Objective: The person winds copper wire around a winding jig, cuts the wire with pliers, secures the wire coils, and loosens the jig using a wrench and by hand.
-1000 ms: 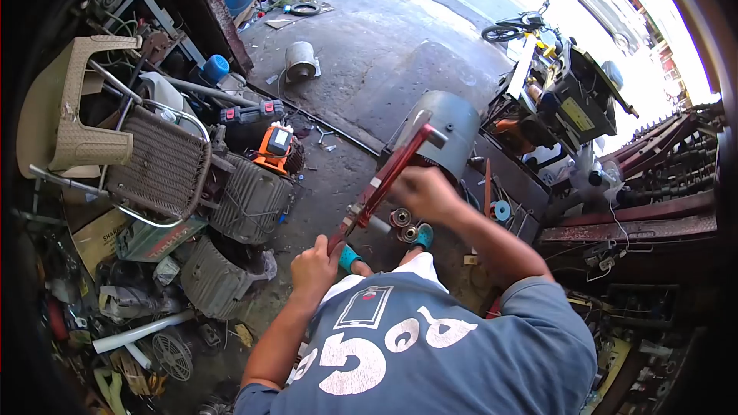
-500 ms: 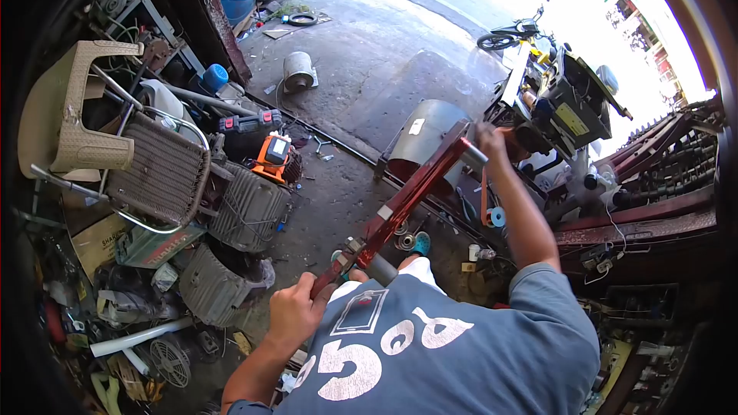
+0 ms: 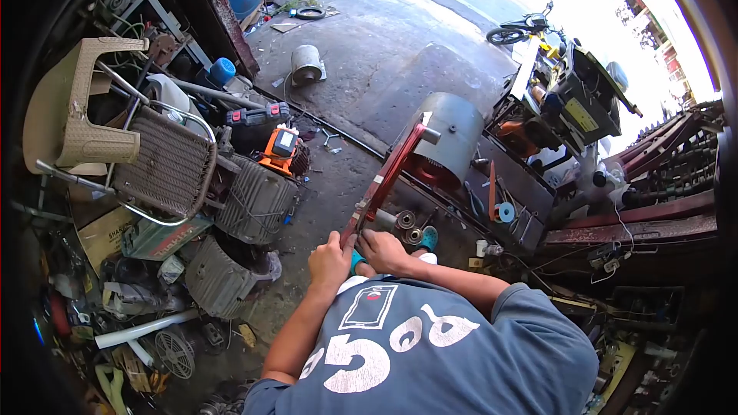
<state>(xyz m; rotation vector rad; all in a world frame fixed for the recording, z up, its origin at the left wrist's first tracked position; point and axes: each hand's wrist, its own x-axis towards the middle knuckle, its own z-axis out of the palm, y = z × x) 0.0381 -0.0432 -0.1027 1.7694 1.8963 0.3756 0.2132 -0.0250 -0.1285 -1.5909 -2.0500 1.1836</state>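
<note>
Long red frame held at its near end by two hands; round metal parts loose beyond it

The long, red-painted metal frame is up in the air, running from in front of the person's shirt toward one o'clock. How far along the work is can be judged only in part. The frame already carries a short grey metal cylinder at its far end and a pale metal fitting lower down, so it looks largely assembled; whether every joint is tight, I cannot tell.

The left hand is closed around the frame's near end. The right hand is bent in close beside it, fingers curled at the same end; whether they pinch anything, I cannot tell. This near end seems to be the part getting attention.

At one o'clock, the large grey metal drum lies on its side behind the frame's far end; contact between them cannot be made out. Two round, ring-shaped metal parts sit low at two o'clock, apart from the frame. If they belong to this work, their fitting is not yet done. Nothing visible settles that, or how much is left.
</note>
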